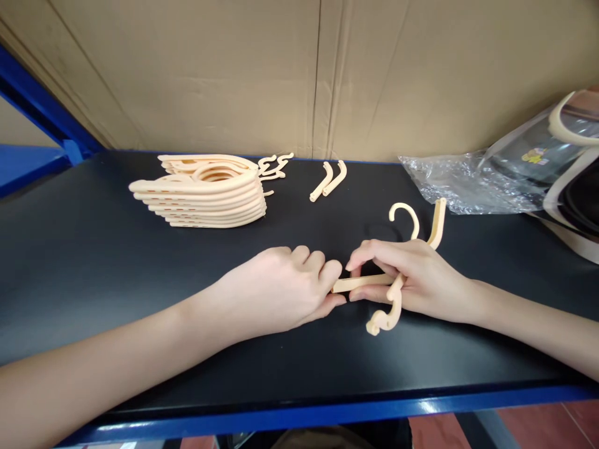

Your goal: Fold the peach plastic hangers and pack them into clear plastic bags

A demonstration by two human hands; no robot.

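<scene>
A cream plastic folding clothes hanger is held between both hands, above the black shelf's front half. My left hand is closed around the left end of its narrow arm, which disappears under the fingers. Around the hanger's middle curls my right hand, thumb and fingertips pinched near the same arm. Past the right hand, a curved hook rises and another arm piece sticks up. A wavy, notched piece hangs below the right palm. The hanger's centre is hidden by the right hand.
A stack of cream hangers lies at the back left, small hooked parts beside it. Two loose curved arm pieces lie at the back middle. Clear plastic bags stand at the back right. A blue rail edges the front; cardboard stands behind.
</scene>
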